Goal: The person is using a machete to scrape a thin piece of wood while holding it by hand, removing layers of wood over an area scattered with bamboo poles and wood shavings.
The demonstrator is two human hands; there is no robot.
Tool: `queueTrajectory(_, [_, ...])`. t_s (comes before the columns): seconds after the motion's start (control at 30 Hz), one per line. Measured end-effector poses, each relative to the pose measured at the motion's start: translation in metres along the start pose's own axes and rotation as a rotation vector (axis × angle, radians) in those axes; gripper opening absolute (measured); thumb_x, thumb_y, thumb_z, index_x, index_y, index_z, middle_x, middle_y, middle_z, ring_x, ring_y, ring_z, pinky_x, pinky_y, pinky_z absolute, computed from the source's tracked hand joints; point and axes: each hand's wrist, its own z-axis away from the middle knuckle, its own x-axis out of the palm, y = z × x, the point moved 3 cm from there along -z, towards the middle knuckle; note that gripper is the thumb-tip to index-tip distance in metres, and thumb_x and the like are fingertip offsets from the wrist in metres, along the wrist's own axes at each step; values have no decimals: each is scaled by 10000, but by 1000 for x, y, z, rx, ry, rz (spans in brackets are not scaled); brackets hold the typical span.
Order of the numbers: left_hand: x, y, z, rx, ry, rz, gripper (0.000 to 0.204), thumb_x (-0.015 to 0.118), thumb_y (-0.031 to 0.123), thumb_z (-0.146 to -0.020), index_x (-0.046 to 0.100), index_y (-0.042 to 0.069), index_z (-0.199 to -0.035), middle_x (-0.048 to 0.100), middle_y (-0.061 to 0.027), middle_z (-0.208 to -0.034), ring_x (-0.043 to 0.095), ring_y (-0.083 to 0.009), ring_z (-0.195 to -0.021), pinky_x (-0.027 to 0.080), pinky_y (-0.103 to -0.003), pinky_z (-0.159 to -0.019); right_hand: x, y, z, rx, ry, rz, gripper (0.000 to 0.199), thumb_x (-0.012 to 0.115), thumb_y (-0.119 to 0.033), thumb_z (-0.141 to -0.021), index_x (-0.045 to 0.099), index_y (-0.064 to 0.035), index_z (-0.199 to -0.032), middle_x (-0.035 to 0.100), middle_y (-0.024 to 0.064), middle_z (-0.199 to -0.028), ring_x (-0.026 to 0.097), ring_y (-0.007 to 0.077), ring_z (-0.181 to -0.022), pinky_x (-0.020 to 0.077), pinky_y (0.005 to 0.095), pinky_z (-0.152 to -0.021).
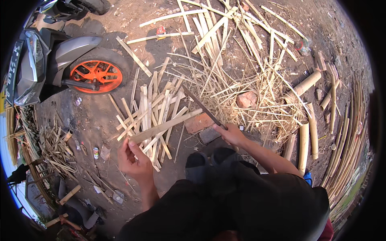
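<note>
My left hand (136, 160) is closed on the near end of a flat bamboo strip (167, 125), thumb and fingers pinching it. The strip slants up to the right, and its far end is by a reddish brick (199, 123). In my right hand (231, 135) is a machete (200, 104) with a long dark blade, pointing away to the upper left. The blade passes close to the strip's far end; whether they touch I cannot tell. A grey block (210, 135) lies beside the brick. Under the strip is a pile of split bamboo pieces (149, 106).
Thin shavings (225, 90) and a reddish stone (246, 99) lie ahead on the dirt. Longer strips (211, 34) are heaped farther off. A motorbike wheel (96, 74) stands at left. Bamboo tubes (303, 146) and poles (348, 132) lie at right. Another person (78, 211) is at lower left.
</note>
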Motion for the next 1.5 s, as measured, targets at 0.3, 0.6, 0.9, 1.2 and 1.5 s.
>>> queueTrajectory(0.3, [-39,-116,-11,-653,68,455,182,527,131,-1033,562,-23,-1123,655,-109,-962,669,-173,-798,598,-311,-742,-47,-75,-18,-195,382,-792,356,767,-358,-880,624,-37,-937,730,114,-955,477,79,-538,427,246,-516])
queueTrajectory(0.6, [28,-148,111,-1007,-387,590,127,528,116,-1028,600,19,-1067,649,-60,-888,630,-133,-724,588,-304,-660,-52,-71,-11,-230,443,-851,273,791,-186,-861,530,-110,-840,506,-8,-675,494,103,-546,428,280,-517])
queueTrajectory(0.9, [67,-70,50,-26,-603,-44,357,609,100,-919,564,-10,-1255,577,-203,-1254,557,-302,-1162,442,-395,-976,-15,-93,18,-544,443,-722,301,767,-81,-869,470,-101,-822,538,-7,-675,539,91,-532,442,253,-495])
queueTrajectory(1.2, [116,-34,52,-771,-1035,514,371,507,416,-1008,545,73,-875,401,12,-549,376,-108,-425,323,-278,-420,15,-130,42,-689,506,40,409,712,-382,-907,618,15,-871,614,92,-640,601,205,-539,487,361,-552])
queueTrajectory(1.5, [65,-29,54,-1090,-1203,558,481,432,514,-1018,488,95,-790,328,32,-527,268,-81,-403,212,-268,-382,-20,-113,63,-1125,388,948,526,706,-573,-809,580,-63,-817,568,112,-621,602,302,-540,446,423,-513])
